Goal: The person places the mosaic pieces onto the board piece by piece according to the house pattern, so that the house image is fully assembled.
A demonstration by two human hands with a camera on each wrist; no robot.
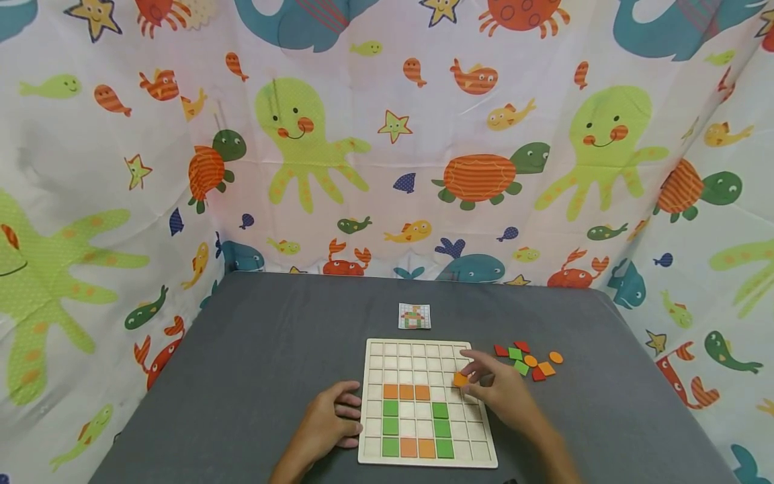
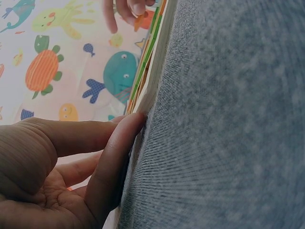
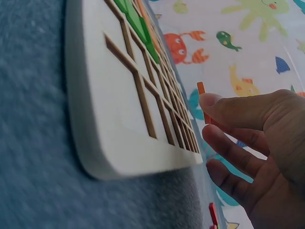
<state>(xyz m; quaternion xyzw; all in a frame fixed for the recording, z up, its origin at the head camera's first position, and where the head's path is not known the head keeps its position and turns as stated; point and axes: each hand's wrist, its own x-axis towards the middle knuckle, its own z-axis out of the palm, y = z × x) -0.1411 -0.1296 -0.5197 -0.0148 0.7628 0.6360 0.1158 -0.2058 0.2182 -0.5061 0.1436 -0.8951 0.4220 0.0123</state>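
Note:
A pale wooden grid board [image 1: 424, 346] lies on the grey cloth, with green tiles [image 1: 390, 427] and orange tiles [image 1: 407, 391] set in some of its squares. My right hand [image 1: 504, 393] pinches an orange square tile [image 1: 460, 380] between thumb and fingertips, over the board's right side. In the right wrist view that orange tile [image 3: 200, 88] stands on edge above the thumb tip. On the opposite side, my left hand [image 1: 323, 420] rests against the board's left edge. Its fingertips touch the board's side [image 2: 151, 88] in the left wrist view.
Beyond the board lies a small card [image 1: 414, 316] printed with a coloured grid pattern. Loose red, green and orange pieces [image 1: 530, 361], some round and some square, are scattered right of the board. A curtain with sea animals [image 1: 393, 222] encloses the table's back and sides.

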